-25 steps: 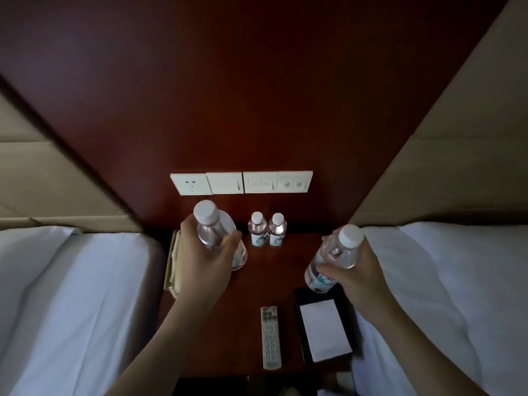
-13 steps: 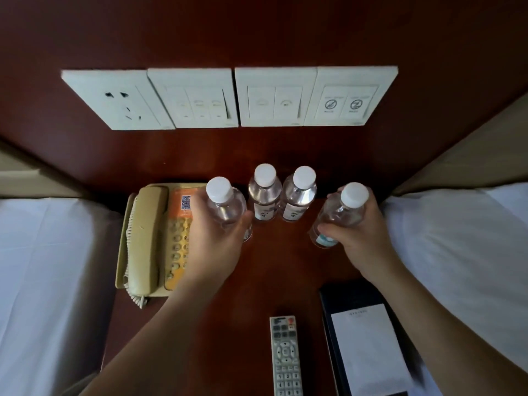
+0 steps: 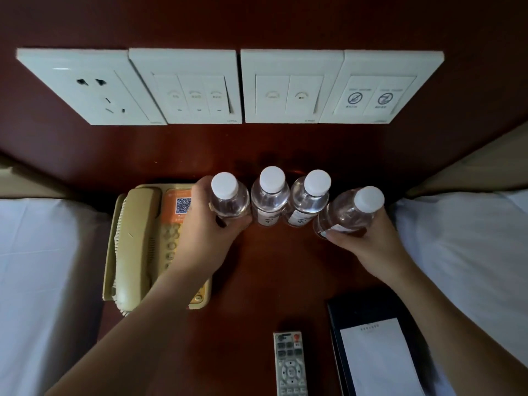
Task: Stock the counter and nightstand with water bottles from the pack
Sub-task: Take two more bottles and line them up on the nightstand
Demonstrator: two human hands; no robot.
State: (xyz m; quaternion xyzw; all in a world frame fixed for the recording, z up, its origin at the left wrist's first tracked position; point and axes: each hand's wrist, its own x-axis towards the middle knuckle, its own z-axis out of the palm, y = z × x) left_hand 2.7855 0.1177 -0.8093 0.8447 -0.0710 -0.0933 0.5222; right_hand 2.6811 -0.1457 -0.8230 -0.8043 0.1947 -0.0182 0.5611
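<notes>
head view
left hand (image 3: 210, 238): curled round leftmost water bottle (image 3: 228, 200), beside telephone (image 3: 143, 241)
right hand (image 3: 368, 244): gripping tilted rightmost water bottle (image 3: 347, 214)
middle bottles (image 3: 270, 200): upright between them on nightstand (image 3: 271, 281)

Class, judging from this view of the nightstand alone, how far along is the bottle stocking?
Done: two middle bottles stand on the nightstand below the switch panels. In hand: the left hand grips a bottle beside the telephone; the right hand grips a tilted bottle. Left: releasing both. The counter is out of view.
</notes>
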